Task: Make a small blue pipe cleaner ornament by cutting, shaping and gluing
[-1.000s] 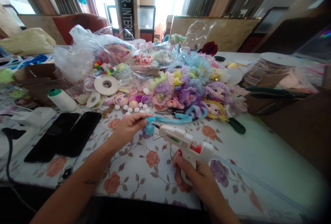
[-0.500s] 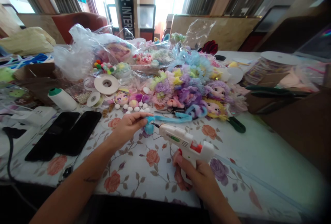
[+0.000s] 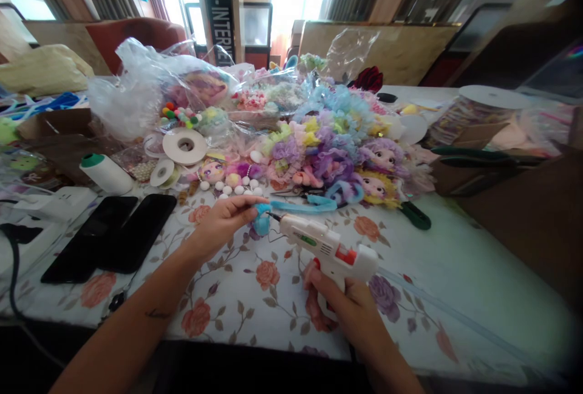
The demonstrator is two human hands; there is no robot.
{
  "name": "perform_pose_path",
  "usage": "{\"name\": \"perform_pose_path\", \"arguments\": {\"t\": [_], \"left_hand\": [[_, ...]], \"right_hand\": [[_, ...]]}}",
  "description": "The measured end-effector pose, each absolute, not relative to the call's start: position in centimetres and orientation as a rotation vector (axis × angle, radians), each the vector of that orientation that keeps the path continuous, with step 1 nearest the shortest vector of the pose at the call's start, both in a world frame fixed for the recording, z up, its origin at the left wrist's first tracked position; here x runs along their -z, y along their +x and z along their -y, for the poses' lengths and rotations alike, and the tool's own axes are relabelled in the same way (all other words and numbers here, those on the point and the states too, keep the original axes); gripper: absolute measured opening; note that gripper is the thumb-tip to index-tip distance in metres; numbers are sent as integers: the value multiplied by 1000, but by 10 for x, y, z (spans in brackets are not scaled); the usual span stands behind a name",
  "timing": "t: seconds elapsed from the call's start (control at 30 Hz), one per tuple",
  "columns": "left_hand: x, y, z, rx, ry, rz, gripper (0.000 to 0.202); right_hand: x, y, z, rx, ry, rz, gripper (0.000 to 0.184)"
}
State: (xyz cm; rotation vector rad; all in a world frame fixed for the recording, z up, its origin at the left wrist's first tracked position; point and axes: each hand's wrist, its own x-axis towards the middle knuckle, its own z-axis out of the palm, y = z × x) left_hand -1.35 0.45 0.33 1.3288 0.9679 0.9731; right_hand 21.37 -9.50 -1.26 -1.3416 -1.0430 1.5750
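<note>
In the head view the left hand (image 3: 223,221) reaches in from 7 o'clock. Its forearm is stretched over the table (image 3: 455,260) and the wrist is low. Thumb and forefinger are pinched narrow on a blue pom-pom (image 3: 262,222), held just above the cloth near the centre. The right hand (image 3: 346,303) comes up from 5 o'clock, fingers wrapped tight round the grip of a white glue gun (image 3: 330,248). Its nozzle points toward 10 o'clock, with the tip right at the pom-pom. Dolls (image 3: 378,184) lie at 2 o'clock of the pom-pom, and two phones (image 3: 113,236) at 9 o'clock.
</note>
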Motion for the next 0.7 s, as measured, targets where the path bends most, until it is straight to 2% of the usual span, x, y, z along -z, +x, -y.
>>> {"name": "perform_pose_path", "arguments": {"t": [0.7], "left_hand": [[-6,-12,-3,-980,1269,-946,30]], "right_hand": [[14,215,94,-1595,-1363,1038,44]]}}
